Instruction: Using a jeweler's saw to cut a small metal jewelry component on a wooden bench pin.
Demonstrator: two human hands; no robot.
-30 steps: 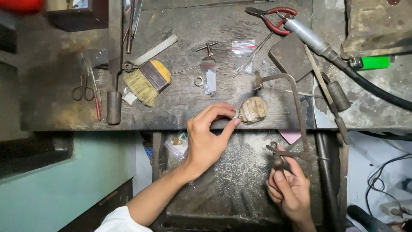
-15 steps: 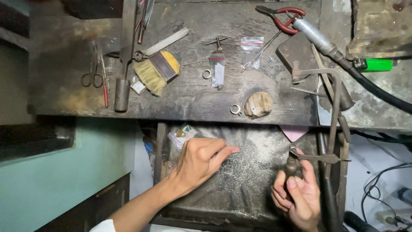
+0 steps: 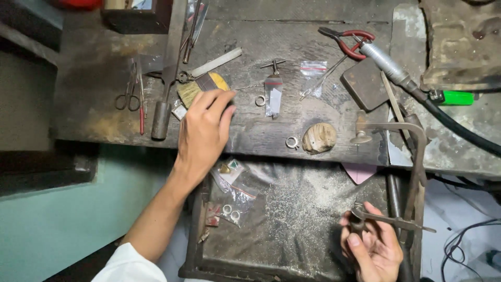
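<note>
On the worn wooden bench, the left hand (image 3: 204, 130) lies palm down with its fingers loosely spread, holding nothing; its fingertips (image 3: 223, 102) touch the yellow-bristled brush (image 3: 201, 86) lying just past them. Beside that brush, toward the person's left, stand a long file with a dark handle (image 3: 166, 78) and a pair of small scissors (image 3: 129, 94), both untouched.

Lower and to the right, the right hand (image 3: 371, 249) is closed around the handle of a jeweller's saw frame (image 3: 412, 172), whose metal bow rises from the fist up to the bench edge. Whether a blade is strung in it is too fine to tell.

Between the hands, a dark catch tray (image 3: 292, 219) hangs under the bench, dusted with pale filings; that dusting suggests sawing or filing has been done, though the tray is not swept. 2 small rings (image 3: 231, 212) and some little clear bags rest at its left side.

On the bench edge above the tray sits a wooden bench pin stub (image 3: 319, 137), with 1 silver ring (image 3: 291, 141) just beside it, apart from both hands. Another ring (image 3: 260, 101) lies farther back near a small clear bag (image 3: 273, 98). Red-handled pliers (image 3: 348, 42), a torch with its black hose (image 3: 389, 68) and a green lighter (image 3: 455, 97) sit at the far right, well apart from the work.

As it stands, the silver ring is set down, the saw rests idle in hand, and the brush is touched but not yet lifted.
</note>
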